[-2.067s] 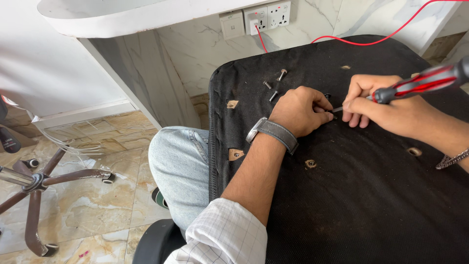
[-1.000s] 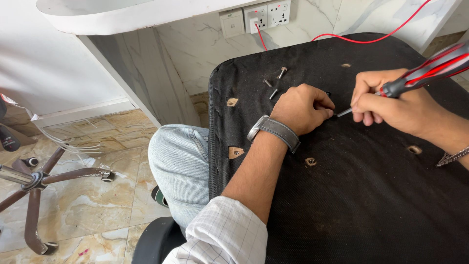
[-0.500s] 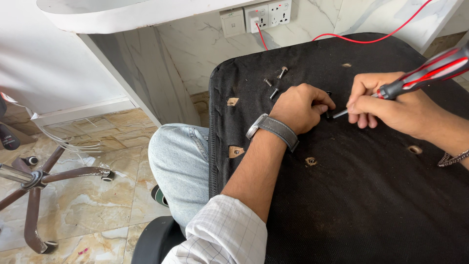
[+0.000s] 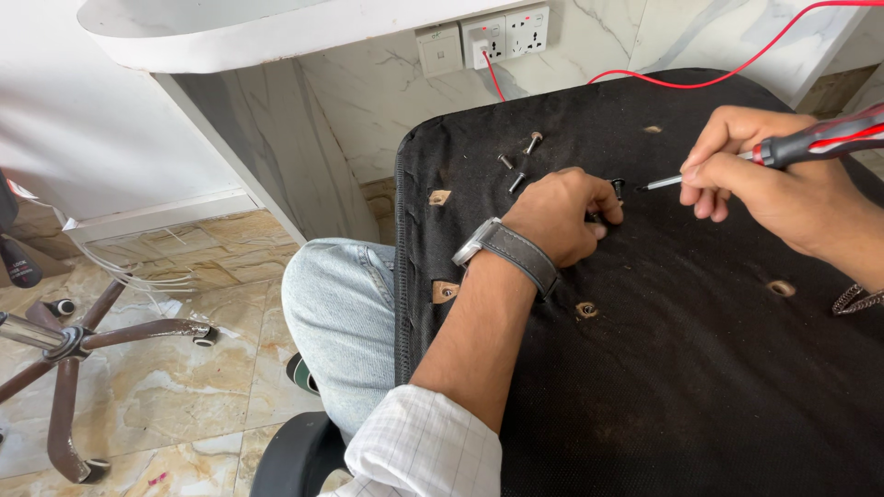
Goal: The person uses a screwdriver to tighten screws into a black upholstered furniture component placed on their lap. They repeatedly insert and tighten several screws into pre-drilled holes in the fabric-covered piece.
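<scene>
**Small bolt, slim driver, soft black panel**

Left hand [image 4: 562, 213] curls on the black fabric seat panel [image 4: 700, 368], pinching a small dark bolt [image 4: 615, 189]: light, hard, likely slippery, best nipped at its head. Right hand [image 4: 764, 179] is wrapped around the rigid screwdriver [image 4: 783, 147] by its grip, tip just beside the bolt

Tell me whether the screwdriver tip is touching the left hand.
Apart. The head view shows black fabric between the screwdriver tip and the left hand, whose fingers pinch a small dark part.
</scene>
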